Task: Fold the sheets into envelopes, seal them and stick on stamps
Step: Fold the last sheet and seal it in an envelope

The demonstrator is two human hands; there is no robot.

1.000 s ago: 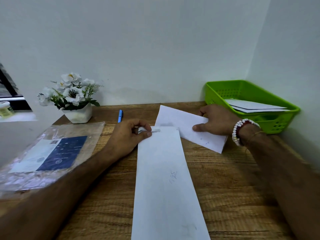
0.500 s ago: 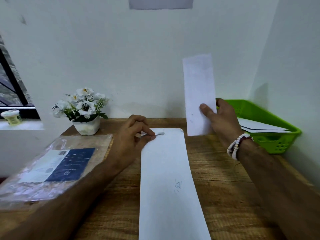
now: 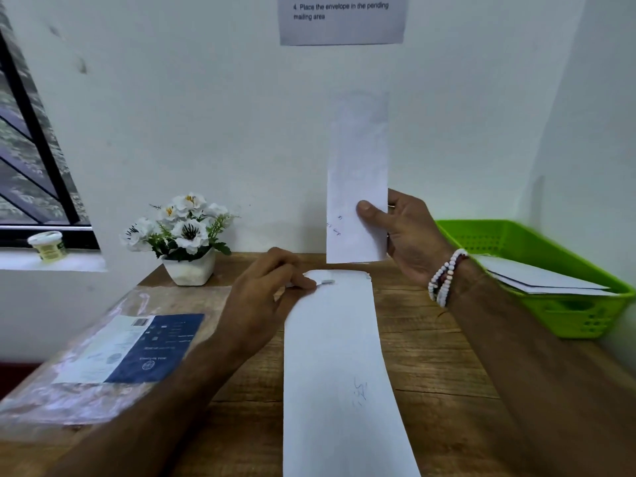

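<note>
Head view: right hand (image 3: 409, 235) grips folded sheet (image 3: 358, 160), left hand (image 3: 261, 294) pinches white scrap (image 3: 327, 281); green basket (image 3: 516, 235) right; far notice (image 3: 340, 18) reads "pending mailing area".

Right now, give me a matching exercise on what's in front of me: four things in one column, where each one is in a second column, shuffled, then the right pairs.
Things
1. folded sheet
2. long sheet
3. green basket
4. flower pot

Places
A. back left of the table, by the wall
B. held upright above the table by the right hand
C. flat on the table, with the left hand pinching a small pale piece at its far end
D. at the table's right side, with white papers inside

Pairs: 1-B, 2-C, 3-D, 4-A
</note>
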